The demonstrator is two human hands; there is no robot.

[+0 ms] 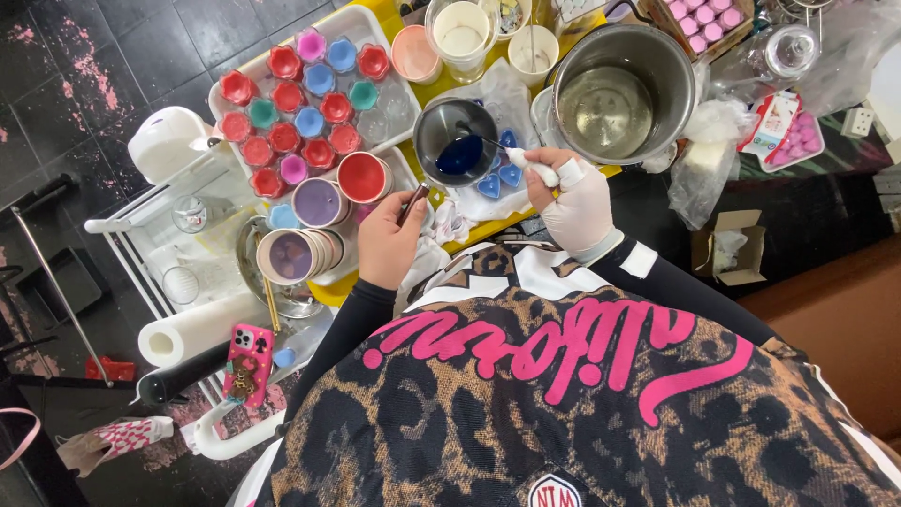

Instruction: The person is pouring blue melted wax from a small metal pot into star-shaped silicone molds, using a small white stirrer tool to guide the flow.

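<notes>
Looking down past my leopard-print top with pink lettering (563, 376), I see the yellow worktable (441, 89) crowded from edge to edge. Biggest on it is the steel stockpot (624, 89) at the upper right, holding a shallow pool of clear liquid. Left of it sits a white tray (375, 19) packed with small flower-shaped moulds in red, teal, blue and pink. Below the tray stand a red-filled cup (363, 176), a purple-filled cup (319, 202) and a stack of cups lying on its side (296, 253). A paper towel roll (192, 330) lies on the white cart to the left, with a pink phone (249, 361) just beside it.

Between tray and stockpot is the small metal pouring pot (457, 141), with dark blue liquid pooled inside. My left hand (389, 239), bare, is curled closed around the pot's dark handle (413, 202), gripping it near the end. My right hand (577, 207), in a white glove, is pinched shut on a white-handled stirring tool (530, 167) whose thin metal shaft reaches into the blue liquid. Just beside the pot, under my right hand, lie blue heart-shaped moulds (502, 178) on crumpled plastic sheet. A small open cardboard box (737, 246) sits on the dark surface well to the right.
</notes>
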